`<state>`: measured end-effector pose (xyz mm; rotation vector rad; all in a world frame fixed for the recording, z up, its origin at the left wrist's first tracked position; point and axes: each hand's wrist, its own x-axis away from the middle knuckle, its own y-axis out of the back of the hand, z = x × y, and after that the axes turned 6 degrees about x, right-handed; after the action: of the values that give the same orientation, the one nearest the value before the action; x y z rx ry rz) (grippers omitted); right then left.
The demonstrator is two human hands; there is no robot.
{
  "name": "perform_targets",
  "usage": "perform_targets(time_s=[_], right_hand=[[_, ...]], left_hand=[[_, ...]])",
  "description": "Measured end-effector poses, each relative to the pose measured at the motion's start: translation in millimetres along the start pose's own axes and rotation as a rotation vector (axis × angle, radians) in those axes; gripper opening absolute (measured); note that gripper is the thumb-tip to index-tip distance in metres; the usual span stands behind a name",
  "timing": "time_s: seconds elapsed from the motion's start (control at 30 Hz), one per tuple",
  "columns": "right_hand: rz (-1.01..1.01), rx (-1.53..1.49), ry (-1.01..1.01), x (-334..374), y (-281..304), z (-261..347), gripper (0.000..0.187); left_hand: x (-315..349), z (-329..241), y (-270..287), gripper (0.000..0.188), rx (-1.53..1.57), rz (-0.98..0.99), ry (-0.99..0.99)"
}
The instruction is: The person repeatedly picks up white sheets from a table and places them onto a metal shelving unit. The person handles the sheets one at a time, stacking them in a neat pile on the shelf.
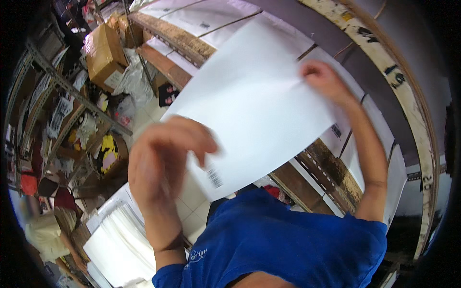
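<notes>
A large white sheet (254, 115) with a small barcode-like mark near its lower left corner spans the space before me, tilted. At its right side my right hand (329, 84) is closed in a pinch on the sheet, and faint creases run out from the fingers. My left hand (165, 144) is at the sheet's left edge, its fingers curved and smeared by motion. Whether those fingers grip the edge cannot be made out. Behind the sheet, more white sheets (230, 13) lie on a slatted rack, partly hidden.
Wooden and perforated metal rails (331, 173) run below the sheet. A thick stack of white sheets (120, 245) lies at lower left, near another person (50, 233). Cluttered metal shelving (84, 101) fills the left side, with a cardboard box (103, 55) beyond it.
</notes>
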<state>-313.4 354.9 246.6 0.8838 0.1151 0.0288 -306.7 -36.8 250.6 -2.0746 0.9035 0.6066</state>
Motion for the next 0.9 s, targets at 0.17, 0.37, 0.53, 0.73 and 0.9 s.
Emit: perform_targets(time_s=[0.17,0.37,0.53,0.73,0.9], right_hand=[[-0.247,0.236,-0.263,27.5,111.6,-133.6,0.011],[-0.206,0.327,-0.419,19.6,137.5,-271.6,0.012],[-0.229,0.396,-0.406,10.5,140.5,-337.5,0.01],[-0.255,0.575,-0.396,1.8,185.1,-403.1,0.009],[-0.344,0.531,-0.404,7.4,186.9,-407.6,0.01]], left_hand=[[-7.2,21.9,-116.9,0.045,-0.048,0.177,-0.084],[-18.4,70.4,-138.6,0.04,0.426,0.102,-0.031],[-26.6,94.5,-140.2,0.037,0.499,0.038,-0.038],[-15.4,102.5,-112.9,0.033,0.407,-0.129,-0.05],[34.6,90.7,-57.7,0.022,0.073,-0.372,0.128]])
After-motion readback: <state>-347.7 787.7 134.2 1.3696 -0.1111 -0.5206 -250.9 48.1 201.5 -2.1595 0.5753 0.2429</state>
